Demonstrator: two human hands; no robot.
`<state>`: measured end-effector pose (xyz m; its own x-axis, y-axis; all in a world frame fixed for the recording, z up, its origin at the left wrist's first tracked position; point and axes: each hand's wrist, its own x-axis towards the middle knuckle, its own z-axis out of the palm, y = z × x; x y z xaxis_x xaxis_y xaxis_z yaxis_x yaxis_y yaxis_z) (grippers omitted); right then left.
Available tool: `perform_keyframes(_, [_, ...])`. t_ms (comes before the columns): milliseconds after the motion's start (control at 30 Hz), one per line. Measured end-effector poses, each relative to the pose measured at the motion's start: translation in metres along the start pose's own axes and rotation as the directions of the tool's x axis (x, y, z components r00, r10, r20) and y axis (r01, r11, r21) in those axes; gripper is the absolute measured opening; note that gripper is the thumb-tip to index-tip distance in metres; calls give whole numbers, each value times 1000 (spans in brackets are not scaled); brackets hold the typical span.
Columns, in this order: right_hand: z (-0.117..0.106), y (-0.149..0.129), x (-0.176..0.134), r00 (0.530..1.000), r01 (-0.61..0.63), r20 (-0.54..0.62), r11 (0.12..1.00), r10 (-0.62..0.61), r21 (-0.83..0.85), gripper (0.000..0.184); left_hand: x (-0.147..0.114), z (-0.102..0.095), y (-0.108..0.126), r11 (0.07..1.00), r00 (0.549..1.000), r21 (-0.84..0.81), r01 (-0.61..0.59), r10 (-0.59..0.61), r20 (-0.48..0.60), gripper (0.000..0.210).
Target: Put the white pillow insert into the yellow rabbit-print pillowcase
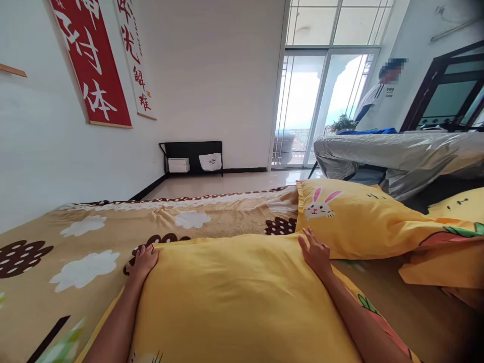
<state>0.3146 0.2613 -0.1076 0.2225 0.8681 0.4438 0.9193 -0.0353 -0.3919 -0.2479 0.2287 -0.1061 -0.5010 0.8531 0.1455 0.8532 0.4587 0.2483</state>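
Directly below you, between both forearms, lies the plump yellow fabric pillow (234,297); it fills the space from your chest out to your fingertips, and its long axis runs left to right, across your line of reach. Your left hand (143,262) rests open at the pillow's far left corner, fingers spread and curled lightly over the edge, touching the tan bedsheet with white cloud and brown tree print (86,242) beneath. Your right hand (315,252) lies open and flat on the pillow's far right corner, fingers extended. Neither hand grips; both press on the surface. The two hands sit level with one another, so neither is nearer to the far edge.

Just beyond your right hand, touching the first pillow's corner, lies a second yellow pillow with a rabbit print (351,217), angled away to the right. Farther off, a silver-grey covered table (401,151) stands, with another person (374,98) behind it near the glass balcony doors (321,101).
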Motion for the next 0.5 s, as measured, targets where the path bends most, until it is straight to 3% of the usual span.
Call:
perform_keyframes(100, [-27,-20,-35,949,316,-67,914,-309,255,56,-14,-39,16,998,998,-37,-54,53,-34,50])
perform_keyframes(167, [-41,-29,-65,879,442,50,850,-474,288,54,-38,-73,37,970,974,-87,-226,223,-44,50])
perform_keyframes(200, [-47,-31,-80,839,479,139,835,-526,273,54,-56,-88,51,928,937,-127,-349,346,-47,51])
perform_keyframes(233, [-52,-31,-93,804,499,227,832,-549,243,55,-77,-101,66,854,871,-176,-490,488,-55,53])
perform_keyframes(267, [-57,-28,-104,787,500,300,842,-539,201,56,-100,-110,81,751,777,-222,-622,627,-58,55])
perform_keyframes(367, [-73,-6,-128,823,406,409,912,-395,64,59,-165,-113,115,470,466,-297,-831,880,88,56])
perform_keyframes(400, [-79,6,-134,840,362,422,932,-341,33,61,-180,-107,117,425,395,-300,-854,905,158,55])
perform_keyframes(433, [-85,21,-141,856,319,424,948,-296,18,62,-189,-99,114,418,368,-288,-862,905,211,55])
perform_keyframes(467, [-90,37,-149,871,283,413,959,-265,18,63,-192,-90,105,446,393,-259,-857,889,234,55])
perform_keyframes(500, [-95,55,-158,889,255,385,967,-246,29,64,-190,-80,90,505,462,-219,-835,859,222,55])
